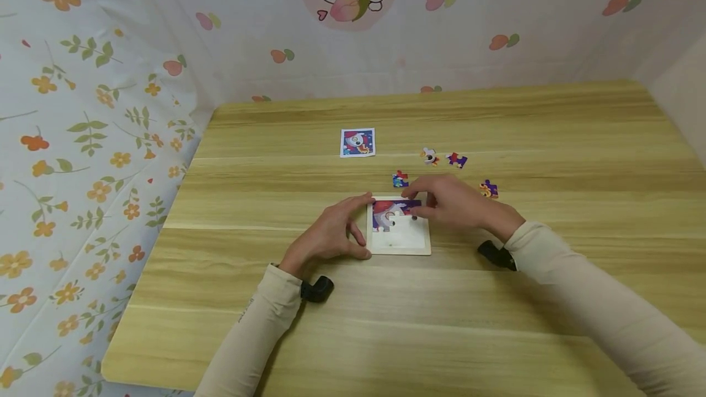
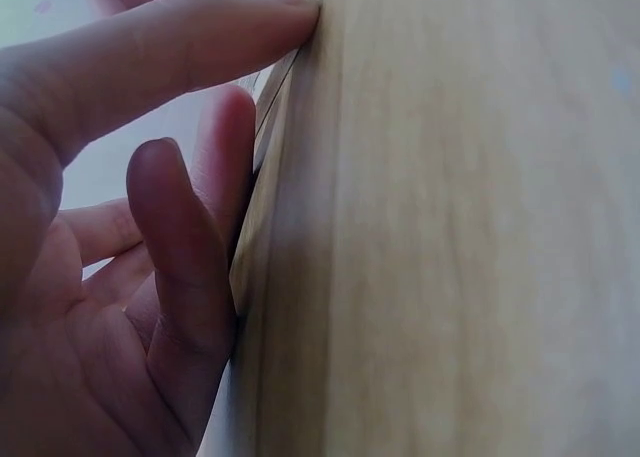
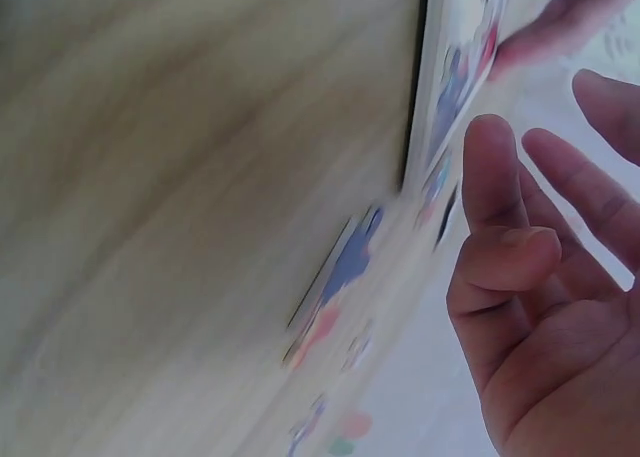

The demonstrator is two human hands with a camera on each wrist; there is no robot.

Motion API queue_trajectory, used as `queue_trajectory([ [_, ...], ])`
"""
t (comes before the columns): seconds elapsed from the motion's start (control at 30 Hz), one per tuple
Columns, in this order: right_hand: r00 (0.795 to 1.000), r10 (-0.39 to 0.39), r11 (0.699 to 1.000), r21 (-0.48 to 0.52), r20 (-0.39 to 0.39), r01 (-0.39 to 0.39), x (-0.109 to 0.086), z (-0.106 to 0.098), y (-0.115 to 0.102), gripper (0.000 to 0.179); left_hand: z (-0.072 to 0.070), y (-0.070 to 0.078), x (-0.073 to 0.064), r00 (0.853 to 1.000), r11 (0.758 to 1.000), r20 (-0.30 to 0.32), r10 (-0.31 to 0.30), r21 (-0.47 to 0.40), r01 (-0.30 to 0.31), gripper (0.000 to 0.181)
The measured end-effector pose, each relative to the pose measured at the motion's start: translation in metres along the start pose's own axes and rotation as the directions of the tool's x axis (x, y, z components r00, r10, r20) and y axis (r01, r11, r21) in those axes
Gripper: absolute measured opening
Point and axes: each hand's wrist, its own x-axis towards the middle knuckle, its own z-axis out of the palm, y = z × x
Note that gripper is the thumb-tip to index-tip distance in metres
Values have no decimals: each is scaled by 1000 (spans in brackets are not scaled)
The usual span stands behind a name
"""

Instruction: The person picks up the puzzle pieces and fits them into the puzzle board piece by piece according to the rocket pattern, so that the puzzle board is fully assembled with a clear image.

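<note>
A square puzzle tray (image 1: 398, 249) with a pale rim lies on the table, with joined jigsaw pieces (image 1: 385, 216) across its upper part. My left hand (image 1: 333, 228) holds the tray's left side, forefinger at the upper corner and thumb at the lower one. In the left wrist view the thumb rests along the tray's edge. My right hand (image 1: 455, 201) is over the tray's upper right corner, forefinger by the top rim and thumb over the pieces. In the right wrist view its fingers (image 3: 490, 167) are bent loosely, with no piece showing between them.
Several loose jigsaw pieces lie beyond the tray and to its right: a blue-and-red one (image 1: 400, 179), a white one (image 1: 429, 156), a purple-and-red one (image 1: 456, 160) and a purple-and-yellow one (image 1: 489, 189). A picture card (image 1: 357, 142) lies farther back. Patterned curtains (image 1: 441, 48) hang behind the wooden table (image 1: 265, 176).
</note>
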Motion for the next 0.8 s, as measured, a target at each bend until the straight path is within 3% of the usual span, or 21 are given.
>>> queue_trajectory([
  [0.3, 998, 31, 997, 69, -46, -28, 0, -12, 19, 30, 1, -2, 1, 1000, 1000, -6, 0, -2, -1, 101],
  [0.47, 996, 42, 998, 52, -81, -38, 3, -17, 31, 28, 2, -1, 1, 1000, 1000, -5, -1, -8, 1, 100],
  [0.8, 977, 148, 989, 25, -152, -146, 28, -29, 49, 24, 1, -1, 0, 1000, 1000, -14, 1, 7, -1, 100],
])
